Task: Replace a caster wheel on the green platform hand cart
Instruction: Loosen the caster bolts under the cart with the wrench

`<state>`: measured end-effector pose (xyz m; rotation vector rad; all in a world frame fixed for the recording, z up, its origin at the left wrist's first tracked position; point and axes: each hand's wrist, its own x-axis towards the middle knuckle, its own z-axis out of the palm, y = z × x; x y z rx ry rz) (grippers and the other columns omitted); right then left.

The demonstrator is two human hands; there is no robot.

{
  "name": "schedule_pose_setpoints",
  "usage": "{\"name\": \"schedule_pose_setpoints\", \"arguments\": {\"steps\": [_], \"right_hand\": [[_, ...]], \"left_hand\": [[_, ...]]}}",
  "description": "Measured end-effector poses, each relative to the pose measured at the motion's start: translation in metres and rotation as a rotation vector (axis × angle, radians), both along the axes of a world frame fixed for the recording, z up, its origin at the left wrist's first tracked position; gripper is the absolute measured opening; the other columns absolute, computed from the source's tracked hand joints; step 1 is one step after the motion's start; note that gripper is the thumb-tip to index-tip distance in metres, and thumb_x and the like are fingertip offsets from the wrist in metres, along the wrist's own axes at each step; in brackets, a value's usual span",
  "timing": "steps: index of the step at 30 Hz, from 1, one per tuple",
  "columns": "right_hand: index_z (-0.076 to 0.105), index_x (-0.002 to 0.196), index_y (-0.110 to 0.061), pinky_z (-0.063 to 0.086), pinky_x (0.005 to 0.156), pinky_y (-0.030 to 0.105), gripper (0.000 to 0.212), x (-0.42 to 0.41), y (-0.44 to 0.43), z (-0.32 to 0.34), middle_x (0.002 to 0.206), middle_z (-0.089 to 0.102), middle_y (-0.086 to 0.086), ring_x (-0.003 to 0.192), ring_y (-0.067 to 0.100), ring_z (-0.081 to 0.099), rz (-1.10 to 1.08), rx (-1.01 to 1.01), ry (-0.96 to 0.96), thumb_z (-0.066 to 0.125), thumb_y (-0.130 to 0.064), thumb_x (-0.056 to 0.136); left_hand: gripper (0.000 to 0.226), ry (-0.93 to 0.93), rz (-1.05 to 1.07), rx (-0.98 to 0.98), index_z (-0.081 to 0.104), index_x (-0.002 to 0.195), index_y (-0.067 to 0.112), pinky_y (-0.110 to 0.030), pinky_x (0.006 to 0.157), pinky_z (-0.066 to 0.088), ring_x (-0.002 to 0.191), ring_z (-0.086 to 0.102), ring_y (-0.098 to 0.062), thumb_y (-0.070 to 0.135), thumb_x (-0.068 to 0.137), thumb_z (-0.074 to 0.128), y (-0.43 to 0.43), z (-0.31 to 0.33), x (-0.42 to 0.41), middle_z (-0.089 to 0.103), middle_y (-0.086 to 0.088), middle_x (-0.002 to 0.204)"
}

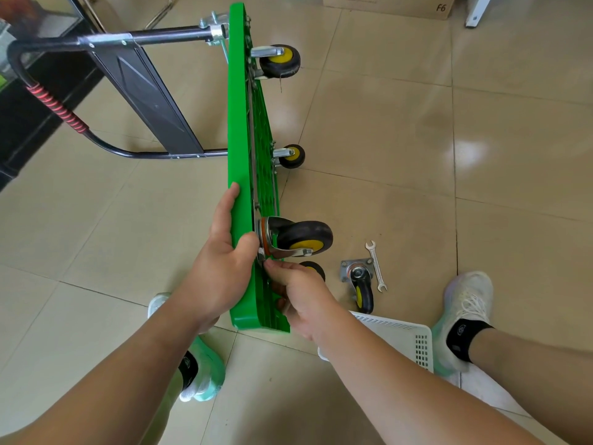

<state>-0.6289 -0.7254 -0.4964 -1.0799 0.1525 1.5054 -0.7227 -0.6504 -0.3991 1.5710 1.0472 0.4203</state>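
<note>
two hands on it now: far left of them the black handle [64, 114] juts out, and the green platform [237, 123] stands on its long edge. left hand [221, 261] grips that edge, thumb beside the mounted caster [298, 239]. right hand [298, 293], just beside, pinches the mounted caster at its base plate. right of that hand a loose caster [361, 281] lies just beside a wrench [376, 266], white basket [401, 335] under the forearm.

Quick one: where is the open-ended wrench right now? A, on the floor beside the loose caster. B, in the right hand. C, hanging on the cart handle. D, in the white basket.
A: the wrench lies flat on the floor beside the loose caster, in nobody's grip.
</note>
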Motion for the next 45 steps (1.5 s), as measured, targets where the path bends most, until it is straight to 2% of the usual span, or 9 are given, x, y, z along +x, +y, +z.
{"name": "schedule_pose_setpoints", "arguments": {"steps": [4,10,13,17,20,25,34,40,45], "right_hand": [[0.073,0.100,-0.008,0.059,0.083,0.043,0.009,0.001,-0.001,0.002,0.094,0.076,0.010,0.092,0.029,0.071,-0.002,0.020,-0.002,0.066,-0.010,0.095],[0.074,0.106,-0.007,0.059,0.083,0.044,0.018,-0.001,-0.001,0.003,0.102,0.077,0.011,0.094,0.027,0.073,0.021,0.009,-0.001,0.072,-0.018,0.091],[0.071,0.106,-0.006,0.059,0.069,0.034,0.013,-0.001,-0.002,0.002,0.092,0.076,0.008,0.084,0.023,0.073,-0.010,0.005,-0.016,0.065,-0.007,0.095],[0.072,0.110,-0.007,0.058,0.085,0.043,0.020,-0.002,0.000,0.000,0.104,0.076,0.012,0.099,0.029,0.071,0.001,-0.019,-0.015,0.070,-0.016,0.092],[0.071,0.103,-0.008,0.059,0.073,0.038,0.011,-0.003,0.000,0.002,0.095,0.075,0.010,0.086,0.025,0.071,-0.006,-0.024,-0.041,0.066,-0.013,0.095],[0.071,0.108,-0.008,0.056,0.095,0.051,0.014,-0.005,0.001,0.001,0.105,0.074,0.012,0.101,0.032,0.068,-0.019,-0.049,-0.058,0.064,-0.011,0.096],[0.073,0.102,-0.006,0.056,0.092,0.059,0.011,-0.005,0.000,0.004,0.104,0.075,0.016,0.102,0.038,0.071,-0.024,-0.049,-0.100,0.068,-0.012,0.094],[0.072,0.110,-0.005,0.057,0.091,0.053,0.023,-0.006,0.000,0.011,0.107,0.076,0.016,0.100,0.033,0.072,-0.025,-0.038,-0.013,0.072,-0.021,0.092],[0.073,0.103,-0.008,0.059,0.087,0.049,0.011,-0.006,-0.002,0.012,0.096,0.076,0.011,0.090,0.029,0.072,-0.051,-0.028,-0.064,0.064,-0.009,0.096]], "left_hand": [[0.067,0.002,0.004,0.005,0.020,0.153,0.054,-0.033,0.099,0.052,0.108,0.063,0.002,0.012,0.105,0.041,0.000,-0.001,0.000,0.057,0.031,0.129],[0.067,-0.008,0.005,-0.006,0.021,0.153,0.054,-0.034,0.100,0.052,0.110,0.064,0.000,0.011,0.105,0.041,-0.001,0.000,0.000,0.059,0.026,0.130],[0.067,-0.003,0.001,-0.005,0.020,0.152,0.055,-0.037,0.102,0.052,0.112,0.063,-0.002,0.013,0.106,0.041,-0.001,0.000,0.000,0.058,0.025,0.132],[0.067,-0.001,-0.002,-0.008,0.020,0.152,0.056,-0.036,0.101,0.052,0.110,0.063,-0.001,0.013,0.105,0.041,-0.001,0.002,-0.001,0.057,0.026,0.131],[0.066,0.004,0.005,0.003,0.020,0.153,0.054,-0.037,0.101,0.052,0.109,0.064,-0.001,0.013,0.106,0.041,-0.001,0.001,-0.002,0.058,0.027,0.130],[0.066,0.016,0.007,0.003,0.020,0.152,0.056,-0.036,0.094,0.055,0.102,0.066,-0.001,0.014,0.106,0.041,-0.001,0.000,-0.001,0.059,0.029,0.126],[0.066,0.017,0.007,0.004,0.019,0.153,0.055,-0.036,0.095,0.054,0.104,0.066,-0.003,0.013,0.106,0.041,-0.001,0.001,-0.001,0.059,0.027,0.128],[0.066,0.008,0.008,-0.002,0.020,0.154,0.053,-0.030,0.094,0.053,0.105,0.065,0.002,0.012,0.106,0.041,-0.001,0.001,0.000,0.060,0.032,0.123],[0.066,0.008,0.006,0.002,0.019,0.152,0.055,-0.038,0.099,0.053,0.109,0.065,-0.003,0.013,0.106,0.040,0.000,-0.001,-0.001,0.059,0.025,0.132]]}}
